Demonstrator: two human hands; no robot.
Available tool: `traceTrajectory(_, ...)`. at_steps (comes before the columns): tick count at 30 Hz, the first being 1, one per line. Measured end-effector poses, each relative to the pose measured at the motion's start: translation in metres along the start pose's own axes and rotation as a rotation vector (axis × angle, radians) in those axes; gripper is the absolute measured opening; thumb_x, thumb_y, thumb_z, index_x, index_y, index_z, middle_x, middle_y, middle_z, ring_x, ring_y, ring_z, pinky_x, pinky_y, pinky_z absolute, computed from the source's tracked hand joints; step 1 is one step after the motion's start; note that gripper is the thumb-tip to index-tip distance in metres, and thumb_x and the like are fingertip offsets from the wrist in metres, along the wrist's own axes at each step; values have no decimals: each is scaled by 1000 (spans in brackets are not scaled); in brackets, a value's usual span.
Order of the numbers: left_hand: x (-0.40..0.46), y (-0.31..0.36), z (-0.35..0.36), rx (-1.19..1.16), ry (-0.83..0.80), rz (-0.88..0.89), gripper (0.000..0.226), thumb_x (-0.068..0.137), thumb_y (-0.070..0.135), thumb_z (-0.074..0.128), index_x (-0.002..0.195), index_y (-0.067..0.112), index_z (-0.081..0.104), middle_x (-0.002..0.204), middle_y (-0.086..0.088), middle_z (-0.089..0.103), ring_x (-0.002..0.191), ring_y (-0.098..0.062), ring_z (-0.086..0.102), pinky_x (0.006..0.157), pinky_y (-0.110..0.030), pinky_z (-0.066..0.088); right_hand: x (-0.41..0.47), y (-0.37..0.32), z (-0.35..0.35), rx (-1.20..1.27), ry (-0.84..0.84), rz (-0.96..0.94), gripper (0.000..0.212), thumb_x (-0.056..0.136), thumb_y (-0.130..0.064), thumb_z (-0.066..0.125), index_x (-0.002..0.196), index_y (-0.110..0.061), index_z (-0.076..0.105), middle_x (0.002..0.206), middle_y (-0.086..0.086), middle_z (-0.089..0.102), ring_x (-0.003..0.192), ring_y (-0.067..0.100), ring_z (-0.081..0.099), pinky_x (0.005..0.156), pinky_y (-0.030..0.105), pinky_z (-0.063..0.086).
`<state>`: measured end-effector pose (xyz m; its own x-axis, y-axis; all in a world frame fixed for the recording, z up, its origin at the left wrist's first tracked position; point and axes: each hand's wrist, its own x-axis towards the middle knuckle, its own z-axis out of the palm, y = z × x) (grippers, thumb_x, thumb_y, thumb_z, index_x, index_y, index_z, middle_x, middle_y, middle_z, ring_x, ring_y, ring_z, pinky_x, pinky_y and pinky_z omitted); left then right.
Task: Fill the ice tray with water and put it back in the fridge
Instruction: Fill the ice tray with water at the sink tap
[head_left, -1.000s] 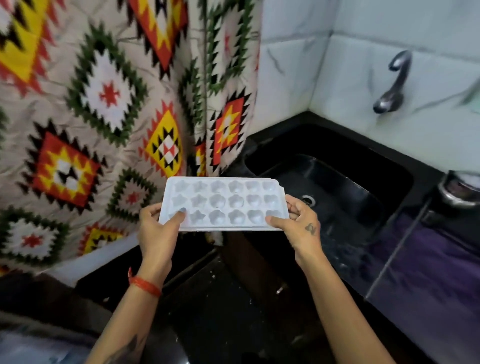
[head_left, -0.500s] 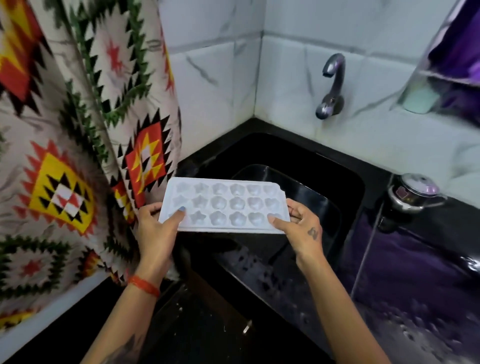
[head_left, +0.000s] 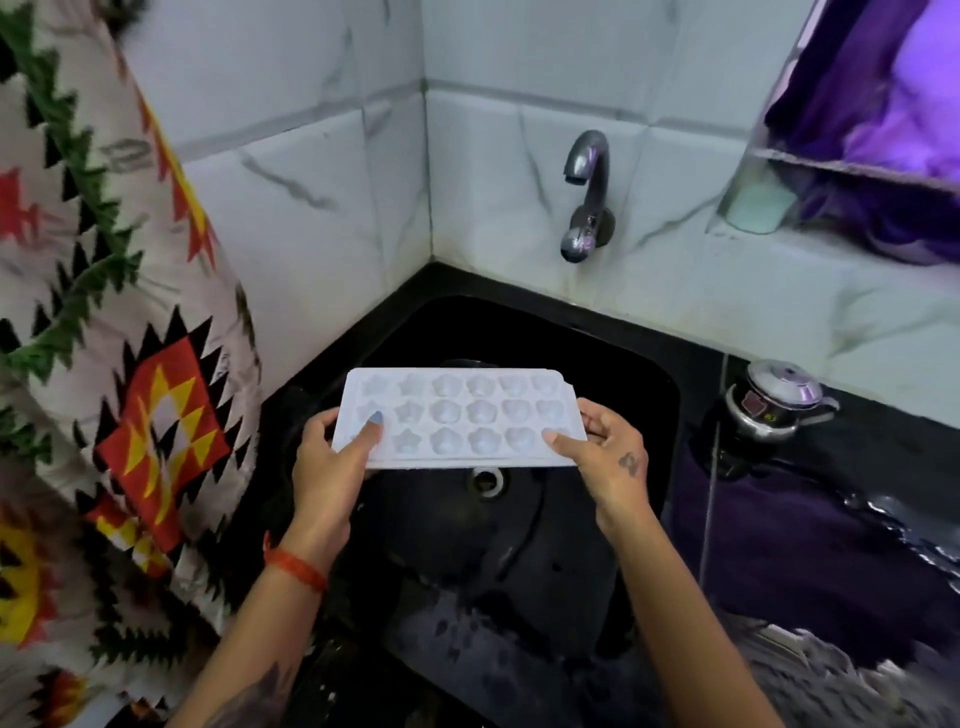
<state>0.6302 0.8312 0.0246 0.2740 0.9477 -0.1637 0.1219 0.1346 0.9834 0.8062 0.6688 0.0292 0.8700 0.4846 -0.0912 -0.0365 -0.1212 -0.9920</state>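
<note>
I've got the tray (head_left: 457, 418) in both hands, held level over the black sink (head_left: 644, 364), right above the drain (head_left: 485, 480). My left hand (head_left: 332, 462) grips the left short end: thumb laid flat on top across a corner cell, the other fingers (head_left: 319, 421) curled under the edge. My right hand (head_left: 608, 457) does the same on the right end, thumb on top near the front corner and the rest wrapped underneath, so both sets of fingers are pinching the tray. The cells look like stars and flowers, three rows of them, and I can't tell if there's any water in them. The tap (head_left: 584, 192) sticks out of the tiled wall (head_left: 311, 130) behind the sink, well above and a bit right of the tray, with nothing running from it. A patterned curtain (head_left: 104, 338) hangs on my left. On the dark surface (head_left: 831, 519) to the right sits a small steel pot (head_left: 774, 400) with a lid.
</note>
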Motion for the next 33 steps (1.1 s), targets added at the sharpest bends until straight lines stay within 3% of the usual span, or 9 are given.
traceTrajectory(4,23,11,27,-56,-59,17,23,95,29,54,113,19,43,110,-3,56,93,-18,62,64,-33,56,27,-4,1,-38,75,9,41,75,-7,76,114,-15,65,100,-1,70,87,10,67,73,21,52)
traceTrajectory(8,43,18,50,-96,-92,-4,17,98,23,49,112,16,42,114,-6,53,88,-16,61,51,-26,58,55,-8,-1,-107,169,22,33,83,-26,71,113,-15,65,99,-3,67,88,8,64,74,19,47)
traceTrajectory(15,79,21,69,-112,-124,-7,19,98,24,48,114,15,45,114,-8,55,89,-17,61,54,-29,58,132,-35,16,-279,287,-83,53,82,-48,65,121,-14,55,112,6,63,103,20,60,90,32,48)
traceTrajectory(20,91,16,81,-110,-148,-25,23,97,23,49,116,12,47,104,-1,59,88,-14,62,54,-29,57,197,-67,44,-469,230,-203,69,85,-53,59,132,-11,31,105,13,60,101,30,59,81,30,41)
traceTrajectory(24,95,13,85,-117,-159,-36,21,97,23,49,115,13,48,99,5,60,85,-13,63,51,-25,57,239,-70,59,-622,212,-188,80,88,-54,54,141,-8,15,114,19,60,106,36,57,84,33,43)
traceTrajectory(27,98,11,84,-124,-153,-38,20,97,23,49,114,13,49,99,4,60,85,-13,63,50,-24,56,258,-64,63,-752,228,-207,78,93,-49,47,145,-4,11,109,21,62,103,38,59,82,37,45)
traceTrajectory(33,101,9,86,-149,-151,-64,21,97,22,49,114,11,49,97,3,61,84,-14,63,49,-24,56,271,-52,59,-910,252,-315,63,96,-37,43,148,-14,14,104,26,58,93,40,59,73,36,42)
